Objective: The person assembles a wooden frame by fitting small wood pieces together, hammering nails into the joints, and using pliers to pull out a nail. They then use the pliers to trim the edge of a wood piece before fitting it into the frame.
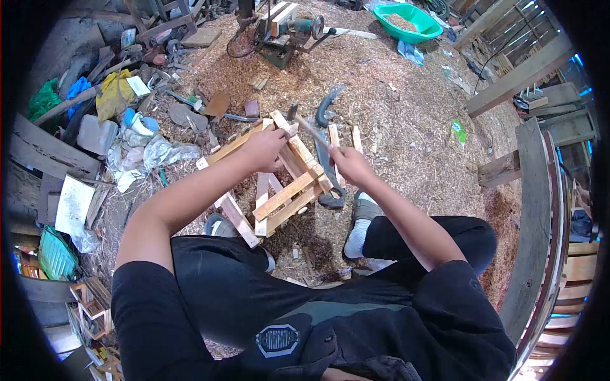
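Note:
My right hand [351, 166] is closed round the wooden handle of a hammer [311, 132], whose dark head is over the upper end of a small wooden frame [286, 193]. My left hand [265, 147] has its fingers closed on the top of that frame, close to the hammer head; whether a nail is between them is too small to tell. The frame of pale slats stands tilted on the ground between my feet. Just right of it lies a dark curved metal piece [327, 108], with two short wood strips [356, 138] beside it.
Wood shavings [406, 127] cover the ground. A machine [289, 35] stands ahead, a green basin [410, 25] beyond it to the right. Bags and scrap [117, 95] pile up at left. A wooden beam [532, 235] runs along the right, with a person's hand past it at the edge.

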### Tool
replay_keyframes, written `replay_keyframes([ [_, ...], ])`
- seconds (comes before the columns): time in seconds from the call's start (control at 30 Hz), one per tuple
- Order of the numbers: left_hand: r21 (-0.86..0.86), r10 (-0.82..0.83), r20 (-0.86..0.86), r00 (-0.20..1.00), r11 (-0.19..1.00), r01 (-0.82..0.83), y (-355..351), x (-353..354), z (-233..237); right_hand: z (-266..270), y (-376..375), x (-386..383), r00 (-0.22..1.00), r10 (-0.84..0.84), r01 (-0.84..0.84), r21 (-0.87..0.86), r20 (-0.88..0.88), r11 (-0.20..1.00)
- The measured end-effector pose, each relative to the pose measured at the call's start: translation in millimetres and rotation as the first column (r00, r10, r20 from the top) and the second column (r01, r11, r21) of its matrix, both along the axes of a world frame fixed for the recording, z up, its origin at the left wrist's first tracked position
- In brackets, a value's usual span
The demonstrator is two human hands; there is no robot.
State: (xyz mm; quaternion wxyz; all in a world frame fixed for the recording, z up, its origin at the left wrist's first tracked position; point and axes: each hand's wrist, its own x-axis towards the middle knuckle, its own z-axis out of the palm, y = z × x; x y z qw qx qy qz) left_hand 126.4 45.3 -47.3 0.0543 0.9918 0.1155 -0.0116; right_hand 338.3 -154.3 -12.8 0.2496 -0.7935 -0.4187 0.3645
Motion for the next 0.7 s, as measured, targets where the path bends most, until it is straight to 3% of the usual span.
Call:
replay_keyframes([
  [0.03, -0.011, 0.014, -0.024, 1.0, 1.0, -0.014, -1.0, 0.0, 1.5, 12.2, 0.3, -6.4, 0.991, -0.103, 0.103, -0.01, -0.083, 0.995],
  [0.07, -0.02, 0.028, -0.047, 0.998, 0.999, -0.029, -1.9, 0.5, 3.3, 13.6, 1.8, -9.5, 0.993, -0.118, 0.119, 0.108, -0.016, 0.987],
  [0.1, -0.022, 0.029, -0.048, 0.998, 0.999, -0.03, -1.4, 1.6, 4.2, 12.0, 2.7, -12.3, 0.993, -0.118, 0.119, 0.106, -0.017, 0.987],
  [0.17, -0.008, 0.038, -0.142, 0.989, 0.999, -0.04, -1.8, 5.1, 7.2, 6.5, 0.3, -15.6, 0.985, -0.165, 0.17, 0.33, -0.044, 0.928],
  [0.23, -0.011, 0.027, -0.096, 0.995, 1.0, -0.028, -3.5, 3.4, 7.1, -5.4, -0.2, -9.9, 0.989, -0.15, 0.14, 0.348, 0.002, 0.927],
  [0.3, -0.011, 0.018, -0.053, 0.998, 1.0, -0.018, -3.1, 1.2, 4.8, -5.4, -1.9, 4.7, 0.962, -0.103, 0.061, -0.17, -0.254, 0.984],
  [0.37, 0.018, 0.007, -0.007, 1.0, 1.0, -0.006, -1.4, -0.5, -1.3, -2.3, 0.3, 11.1, 0.933, -0.115, 0.066, -0.152, -0.341, 0.986],
  [0.43, -0.007, 0.026, -0.036, 0.999, 1.0, -0.027, -3.1, -0.5, 4.2, 5.1, -0.8, 8.9, 0.819, -0.21, 0.227, -0.035, -0.534, 0.973],
  [0.5, -0.029, 0.039, -0.061, 0.997, 0.999, -0.041, -6.0, 0.0, 6.4, -3.4, 0.2, 6.6, 0.835, -0.201, 0.253, 0.034, -0.513, 0.967],
  [0.57, -0.01, 0.024, -0.009, 1.0, 1.0, -0.024, -5.7, -0.9, 7.6, -10.4, 1.7, 7.4, 0.962, -0.133, 0.109, -0.11, -0.239, 0.988],
  [0.6, -0.007, 0.023, -0.01, 1.0, 1.0, -0.024, -5.1, -0.3, 7.1, -5.0, 1.1, 12.7, 0.962, -0.051, -0.002, -0.195, -0.267, 0.981],
  [0.63, 0.0, 0.018, -0.013, 1.0, 1.0, -0.018, -4.1, 0.0, 6.2, -2.5, 3.4, 12.8, 0.962, -0.049, -0.004, -0.191, -0.269, 0.982],
  [0.7, -0.002, 0.02, -0.019, 1.0, 1.0, -0.02, -4.0, -2.6, 3.6, 1.3, 5.4, 10.9, 0.96, -0.054, 0.051, -0.019, -0.274, 0.999],
])
